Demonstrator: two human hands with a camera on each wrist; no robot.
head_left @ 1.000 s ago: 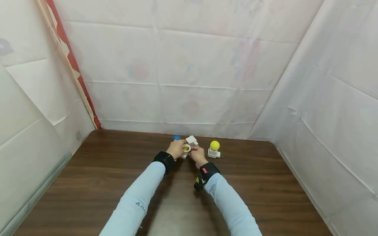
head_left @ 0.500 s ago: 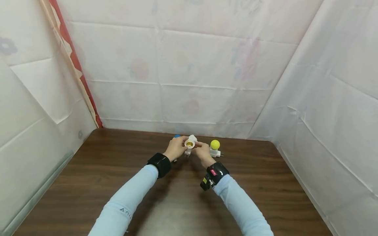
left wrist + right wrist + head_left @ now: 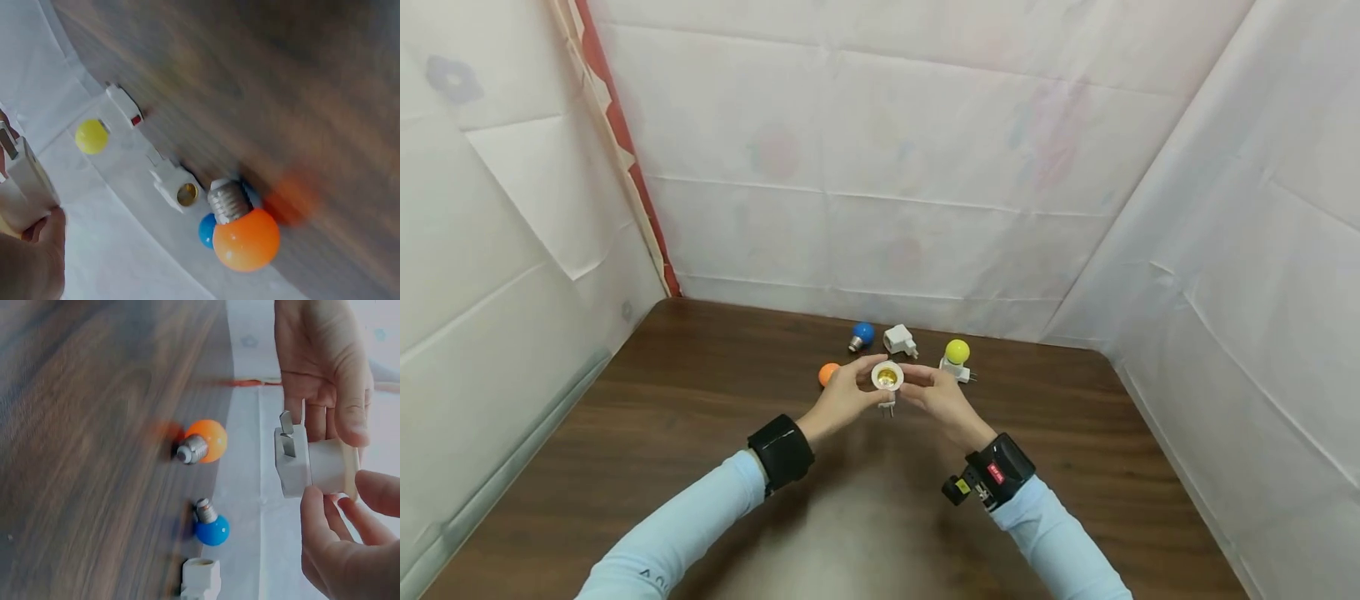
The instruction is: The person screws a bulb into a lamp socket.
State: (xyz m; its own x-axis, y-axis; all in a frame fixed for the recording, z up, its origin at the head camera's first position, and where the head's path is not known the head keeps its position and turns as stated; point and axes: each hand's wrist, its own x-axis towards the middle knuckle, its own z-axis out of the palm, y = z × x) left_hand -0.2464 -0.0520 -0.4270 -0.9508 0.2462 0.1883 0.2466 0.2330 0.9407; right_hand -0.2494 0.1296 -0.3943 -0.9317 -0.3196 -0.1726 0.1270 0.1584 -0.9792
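Note:
A white plug-in bulb socket (image 3: 887, 376) is held up above the table, its brass-lined opening turned up in the head view. My left hand (image 3: 838, 396) grips it from the left between thumb and fingers. From the other side, my right hand (image 3: 947, 400) pinches it near the rim, as the right wrist view shows. Two flat metal prongs (image 3: 287, 434) stick out of its square base. Behind my left hand lies an orange bulb (image 3: 828, 373) with a metal screw base. Farther back are a blue bulb (image 3: 863, 333) and a second white socket (image 3: 899, 340), its opening bare.
Right of my hands, a yellow bulb (image 3: 957, 352) sits in a third white plug-in socket (image 3: 964, 375). The brown wooden table (image 3: 700, 400) is bounded by white sheeting (image 3: 865, 233) at the back and both sides.
Both hands have lifted the socket off the table area and drawn it nearer to me. The blue and orange bulbs, hidden or partly covered before, now show. My head view has tilted down.

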